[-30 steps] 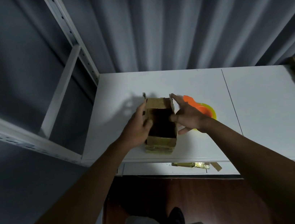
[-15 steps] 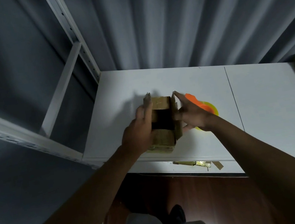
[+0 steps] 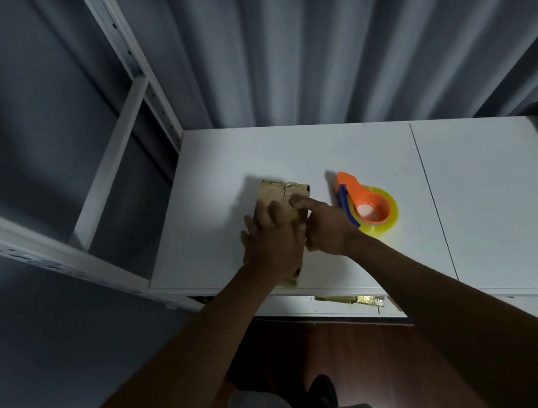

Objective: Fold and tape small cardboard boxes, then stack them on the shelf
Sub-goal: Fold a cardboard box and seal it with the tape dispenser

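Box (image 3: pixel 282 198) sits on the white desk (image 3: pixel 322 148) near its left front edge, flaps folded shut. Left hand (image 3: pixel 271 241) presses flat on top, fingers straight; right hand (image 3: pixel 324 227) presses beside it. Tape dispenser (image 3: pixel 370 208) lies just right.

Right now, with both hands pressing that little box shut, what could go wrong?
The flaps of the cardboard box look untaped, so they may spring open if the right hand lets go to reach the tape dispenser. The box also sits near the table front edge under the left hand; a push could slide it off.
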